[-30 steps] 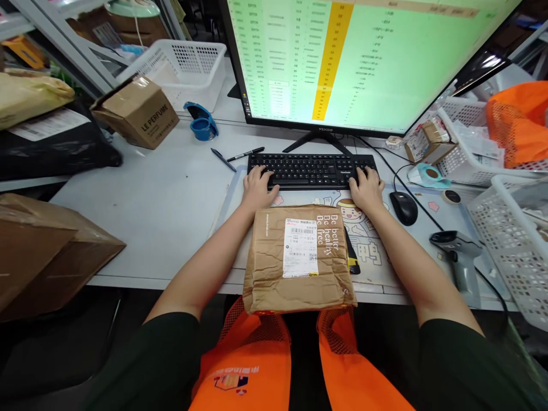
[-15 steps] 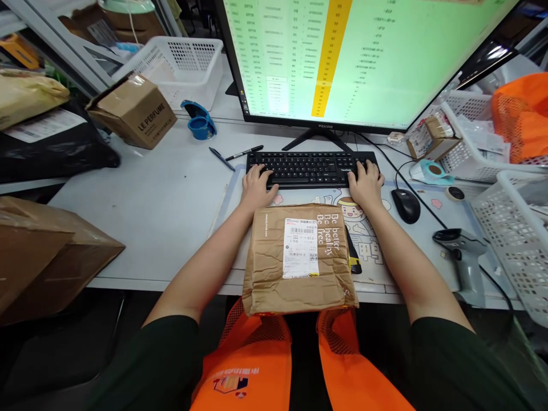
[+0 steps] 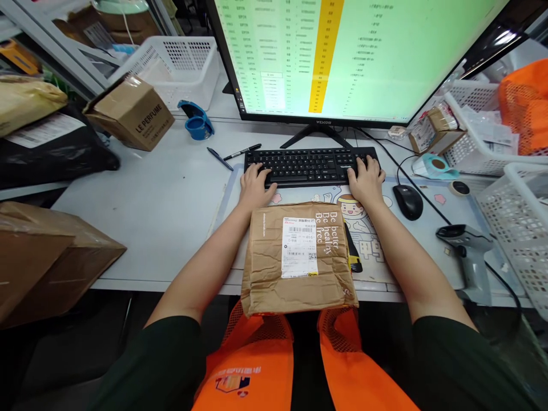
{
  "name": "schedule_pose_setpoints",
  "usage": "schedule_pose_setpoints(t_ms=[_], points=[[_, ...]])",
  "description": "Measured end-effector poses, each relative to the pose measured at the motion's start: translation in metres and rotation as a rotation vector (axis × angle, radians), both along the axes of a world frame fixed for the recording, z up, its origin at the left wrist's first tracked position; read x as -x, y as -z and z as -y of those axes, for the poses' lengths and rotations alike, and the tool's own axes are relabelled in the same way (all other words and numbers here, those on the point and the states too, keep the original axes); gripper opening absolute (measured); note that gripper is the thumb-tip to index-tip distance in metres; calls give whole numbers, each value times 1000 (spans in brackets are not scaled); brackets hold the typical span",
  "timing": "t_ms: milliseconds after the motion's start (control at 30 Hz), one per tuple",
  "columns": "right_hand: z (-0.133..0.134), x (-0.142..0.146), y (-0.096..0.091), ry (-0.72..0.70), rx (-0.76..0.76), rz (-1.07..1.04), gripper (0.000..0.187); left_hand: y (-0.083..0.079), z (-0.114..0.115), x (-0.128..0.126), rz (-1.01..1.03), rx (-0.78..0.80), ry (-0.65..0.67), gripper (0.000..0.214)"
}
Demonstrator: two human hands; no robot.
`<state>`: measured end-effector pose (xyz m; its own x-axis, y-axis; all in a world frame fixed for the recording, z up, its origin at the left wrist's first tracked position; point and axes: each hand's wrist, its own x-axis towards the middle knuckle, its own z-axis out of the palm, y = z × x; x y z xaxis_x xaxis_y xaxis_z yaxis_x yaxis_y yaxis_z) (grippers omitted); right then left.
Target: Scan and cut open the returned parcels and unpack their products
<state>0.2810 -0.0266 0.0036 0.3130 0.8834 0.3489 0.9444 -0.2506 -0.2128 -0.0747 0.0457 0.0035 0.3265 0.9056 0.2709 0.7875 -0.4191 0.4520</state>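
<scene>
My left hand [image 3: 256,185] lies on the left end of a black keyboard [image 3: 308,165], fingers spread over the keys. At the keyboard's right end, my right hand [image 3: 366,180] rests with its fingers apart on the number keys. Between my forearms sits a creased brown cardboard box [image 3: 265,251] with a white shipping label [image 3: 299,248] on top; its near side overhangs the desk edge. A black and yellow tool [image 3: 353,251] shows partly from under the box's right side. Behind the keyboard stands a monitor [image 3: 394,68] with a green table on its screen.
Right of the keyboard are a black mouse [image 3: 407,201], a barcode scanner [image 3: 466,245], a tape roll [image 3: 435,166] and white baskets [image 3: 509,228]. To the left are two pens [image 3: 220,158], a blue container [image 3: 197,127], a perfume carton [image 3: 132,111], a black parcel [image 3: 55,157] and a large carton [image 3: 55,257].
The view has shifted very slightly. Both hands stay on the keyboard in nearly the same places, and the box has not moved.
</scene>
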Motion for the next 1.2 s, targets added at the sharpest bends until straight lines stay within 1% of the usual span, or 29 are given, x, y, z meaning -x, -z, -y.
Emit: schedule_pose_setpoints(t_ms=[200,533,767,1067,1200], points=[[-1,-2,3,1,-11,14,63,-1,1,-1,-14,-4,-10,56],[-1,-2,3,3,-10,25,65,0,0,0,-13,-5,-1,54],[1,0,-1,17,42,47,66,2,-1,0,-8,-8,-3,54],[2,3,-4,12,19,18,65,2,-1,1,-6,10,0,55],[2,1,-4,7,-21,-17,59,2,-1,0,-7,2,-1,54]])
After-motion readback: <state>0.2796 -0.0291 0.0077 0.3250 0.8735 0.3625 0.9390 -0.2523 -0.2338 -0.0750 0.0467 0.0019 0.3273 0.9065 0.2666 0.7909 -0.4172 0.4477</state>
